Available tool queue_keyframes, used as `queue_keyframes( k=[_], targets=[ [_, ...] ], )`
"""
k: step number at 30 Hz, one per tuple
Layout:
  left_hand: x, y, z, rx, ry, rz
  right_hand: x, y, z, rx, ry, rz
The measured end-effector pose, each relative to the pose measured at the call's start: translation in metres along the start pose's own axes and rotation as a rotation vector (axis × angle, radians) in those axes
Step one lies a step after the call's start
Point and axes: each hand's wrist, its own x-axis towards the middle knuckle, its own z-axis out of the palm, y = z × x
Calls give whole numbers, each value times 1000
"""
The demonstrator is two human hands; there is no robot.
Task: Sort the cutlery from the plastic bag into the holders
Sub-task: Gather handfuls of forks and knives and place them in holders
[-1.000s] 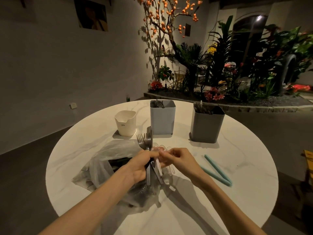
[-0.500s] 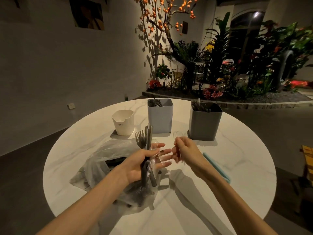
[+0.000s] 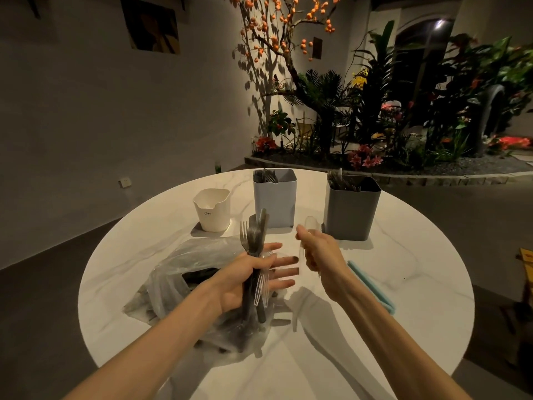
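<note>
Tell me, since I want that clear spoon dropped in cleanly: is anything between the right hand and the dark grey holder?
Nothing visible does. The right hand holds the clear spoon just in front of the dark grey holder, apart from it. Bare table lies between, and the holder's open top already has cutlery in its left part.

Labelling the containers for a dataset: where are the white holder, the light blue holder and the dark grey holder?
white holder (image 3: 212,212), head view, front wall
light blue holder (image 3: 275,204), head view, front wall
dark grey holder (image 3: 350,212), head view, front wall
</note>
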Motion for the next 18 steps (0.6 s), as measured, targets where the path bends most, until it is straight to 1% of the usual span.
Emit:
queue_keyframes(
  k=[2,4,5,7,12,16,18],
  targets=[
    [1,1,-2,-85,20,5,2,0,-4,37,-37,38],
    [2,1,-4,-164,32,4,0,2,-6,61,-131,40],
    [2,1,-5,-198,33,6,-1,4,-7,61,-177,38],
    [3,0,-4,-236,30,10,-5,9,-5,31,-213,32],
    [3,-1,-1,-217,37,12,-16,10,7,-159,-302,23],
    [-3,-1,2,-172,18,-10,-17,11,11,-186,-396,-22],
    [-6,0,2,-175,13,0,-15,10,10,-160,-397,-7]
  ],
)
